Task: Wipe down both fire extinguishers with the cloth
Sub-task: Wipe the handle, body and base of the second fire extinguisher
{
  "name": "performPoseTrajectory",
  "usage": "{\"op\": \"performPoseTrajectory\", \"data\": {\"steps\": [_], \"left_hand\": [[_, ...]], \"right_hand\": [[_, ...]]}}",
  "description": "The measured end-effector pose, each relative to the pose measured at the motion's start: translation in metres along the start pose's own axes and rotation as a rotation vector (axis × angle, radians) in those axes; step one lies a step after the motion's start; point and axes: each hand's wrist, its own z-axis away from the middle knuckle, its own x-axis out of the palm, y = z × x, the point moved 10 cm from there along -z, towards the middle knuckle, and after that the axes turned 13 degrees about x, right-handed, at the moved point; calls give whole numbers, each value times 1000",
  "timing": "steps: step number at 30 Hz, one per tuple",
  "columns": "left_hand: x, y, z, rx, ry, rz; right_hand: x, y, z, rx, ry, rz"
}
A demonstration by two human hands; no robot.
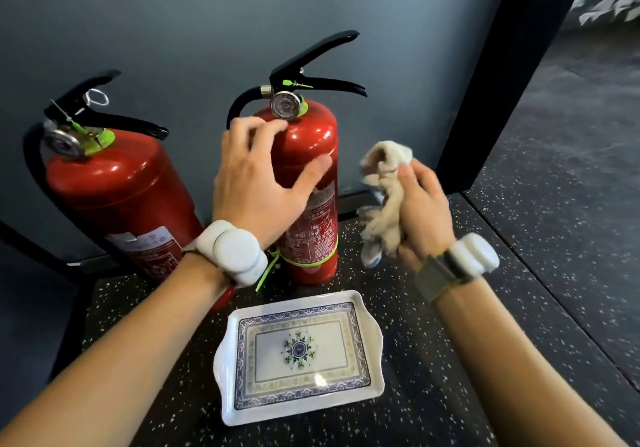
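Observation:
Two red fire extinguishers stand on the dark speckled floor by a grey wall. The left extinguisher leans a little; the right extinguisher is upright with its gauge facing me. My left hand lies spread over the upper front of the right extinguisher, fingers apart, touching its shoulder. My right hand is just right of that cylinder, closed around a crumpled beige cloth that hangs clear of the red surface.
A white rectangular tray with a blue and green pattern lies on the floor in front of the extinguishers. A black post rises at the right. White bands sit on both wrists.

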Motion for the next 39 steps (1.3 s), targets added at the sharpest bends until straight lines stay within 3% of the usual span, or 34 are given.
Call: {"op": "performPoseTrajectory", "data": {"steps": [4, 7, 11, 15, 18, 21, 23, 28, 31, 34, 39], "left_hand": [[34, -19, -8, 91, -152, 39], [44, -35, -10, 45, -166, 159], [50, -43, -12, 41, -166, 119], [52, -43, -11, 54, -130, 100], [52, -46, -11, 66, -135, 95], [51, -44, -12, 85, -137, 88], [50, -42, -13, 92, -136, 86], [52, -44, -11, 95, -126, 123], [51, -45, -11, 85, -118, 137], [53, -46, -12, 83, -122, 123], [54, -47, -12, 70, -114, 127]], "right_hand": [[32, -30, -25, -106, 49, 47], [85, -39, -28, -172, -54, 114], [82, -18, -33, -250, 40, 344], [53, 84, -83, 43, 6, 539], [35, 137, -90, 224, 34, 492], [35, 137, -93, 270, 81, 387], [46, 107, -94, 193, 54, 321], [92, -24, -61, -223, -121, 65], [101, -51, -48, -367, -163, 48], [84, -3, -68, -298, -67, 168], [33, 153, -106, 85, 91, 398]]}}
